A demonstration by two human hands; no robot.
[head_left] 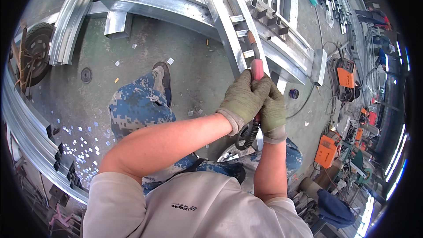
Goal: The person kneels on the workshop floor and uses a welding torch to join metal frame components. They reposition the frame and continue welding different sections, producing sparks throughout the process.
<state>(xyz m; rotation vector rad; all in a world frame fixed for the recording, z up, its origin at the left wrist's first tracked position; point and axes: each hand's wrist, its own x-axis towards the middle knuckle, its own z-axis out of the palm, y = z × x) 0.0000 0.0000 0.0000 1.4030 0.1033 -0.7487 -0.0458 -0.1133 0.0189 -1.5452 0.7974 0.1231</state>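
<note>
A MIG welding torch (257,68) with a red handle and a curved neck points away from me, its copper-coloured nozzle over a galvanized steel frame (225,33). My left hand (242,97), in an olive work glove, is closed around the handle. Against it, my right hand (274,110), gloved alike, is also closed on the torch; its fingers are partly hidden. The torch's black coiled cable (251,137) hangs below my hands. Short metal crosspieces (249,53) join the frame's two long rails near the nozzle. I cannot make out any arc or spark.
An orange welding machine (346,76) stands to the right, with another orange machine (327,150) nearer. Steel profiles (75,22) lie at the far left, close to a wheel (37,48). Small metal offcuts (83,150) litter the floor. A small dark roll (294,93) lies beside the frame.
</note>
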